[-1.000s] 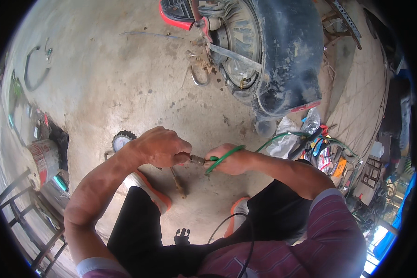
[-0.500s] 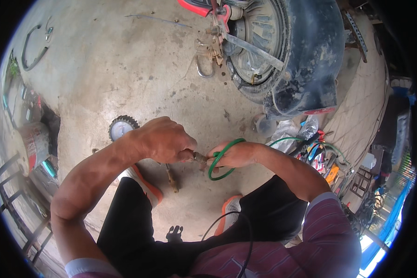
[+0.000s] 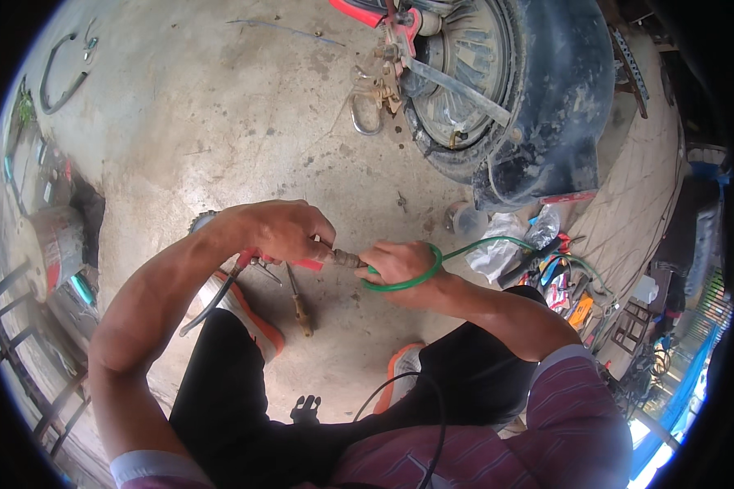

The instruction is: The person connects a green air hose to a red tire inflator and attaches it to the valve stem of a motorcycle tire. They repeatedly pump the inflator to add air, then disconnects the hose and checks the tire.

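My left hand [image 3: 289, 232] is wrapped round a tyre inflator, whose red handle [image 3: 310, 265] shows below the fingers. Beyond my wrist peeks its rubber-rimmed gauge [image 3: 202, 218], mostly hidden by the forearm. A short black hose [image 3: 208, 308] hangs from the inflator. My right hand [image 3: 404, 265] is closed on the end of a green air hose [image 3: 497, 240], which loops round the wrist. Between the two hands a metal coupling [image 3: 347, 258] lines up with the inflator's inlet; whether they are locked together I cannot tell. On the floor below lies a screwdriver [image 3: 302, 316].
A dirty wheel [image 3: 469, 69] under a dark mudguard [image 3: 550, 114] stands ahead to the right. Beside it are a clear plastic cup [image 3: 469, 218], plastic bags [image 3: 497, 253] and a pile of tools [image 3: 567, 285]. A bucket [image 3: 57, 244] stands at left.
My left hand has turned, so the red handle and black hose now show and the gauge is more hidden. My right hand has shifted slightly right, and the green hose is drawn straighter.
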`<state>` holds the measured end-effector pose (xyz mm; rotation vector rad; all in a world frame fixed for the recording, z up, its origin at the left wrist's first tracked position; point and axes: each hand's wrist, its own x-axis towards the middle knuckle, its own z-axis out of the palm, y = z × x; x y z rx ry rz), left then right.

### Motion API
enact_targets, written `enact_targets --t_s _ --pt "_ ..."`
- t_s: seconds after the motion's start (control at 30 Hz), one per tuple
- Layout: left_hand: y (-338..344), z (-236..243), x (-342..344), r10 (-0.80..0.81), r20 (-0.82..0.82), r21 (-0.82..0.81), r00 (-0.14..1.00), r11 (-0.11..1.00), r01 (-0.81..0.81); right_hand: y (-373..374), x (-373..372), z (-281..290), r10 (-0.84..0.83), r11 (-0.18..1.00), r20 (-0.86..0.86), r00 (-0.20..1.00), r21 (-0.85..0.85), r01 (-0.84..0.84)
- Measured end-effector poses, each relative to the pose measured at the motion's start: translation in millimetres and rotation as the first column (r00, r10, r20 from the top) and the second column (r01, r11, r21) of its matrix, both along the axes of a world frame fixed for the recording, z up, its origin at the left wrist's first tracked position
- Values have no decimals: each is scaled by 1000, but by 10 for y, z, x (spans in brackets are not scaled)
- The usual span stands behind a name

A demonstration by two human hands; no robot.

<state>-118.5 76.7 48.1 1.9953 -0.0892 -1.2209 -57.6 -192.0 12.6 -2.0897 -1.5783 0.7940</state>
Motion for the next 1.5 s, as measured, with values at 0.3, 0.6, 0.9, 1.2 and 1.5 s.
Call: enact_targets --t_s 0.3,0.6,0.9,1.2,1.5 --pt "-107 263 1 -197 358 78 913 980 181 42 300 -4 -339 849 -808 482 -483 -213" --pt "-9 100 14 -156 271 94 950 986 135 19 81 -34 -34 989 -256 966 -147 -4" --pt "145 -129 57 -24 241 220 970 975 -30 71 235 -13 -299 954 -370 880 -86 288" --pt "73 -705 -33 100 808 99 581 948 -301 53 350 -190 -500 825 -642 581 -150 545" --pt "-486 -427 155 684 72 -511 726 650 -562 36 396 0 -569 769 -654 498 -209 604"
